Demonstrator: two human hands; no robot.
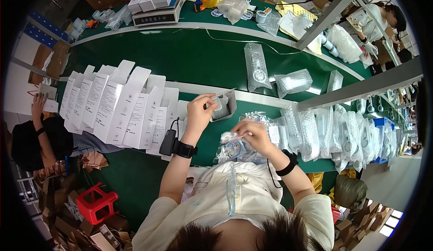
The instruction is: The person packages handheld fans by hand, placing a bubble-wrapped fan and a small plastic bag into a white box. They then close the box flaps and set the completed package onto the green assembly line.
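My left hand (199,119) is closed in a pinch at the left side of a small open white-grey box (230,105). Something clear, like plastic wrapping, shows inside the box; whether my fingertips grip the wrapping or the box wall is hard to make out. My right hand (255,135) pinches a small clear plastic bag (228,137) with something pale in it. Beneath that hand lies a pile of clear bags with coiled cables (236,151).
White printed boxes (127,111) with raised flaps stand in a row on the left. Bubble-wrapped items (309,133) line up on the right; others (257,68) lie on the green bench ahead. A metal post (361,85) crosses the right side. People work at both sides.
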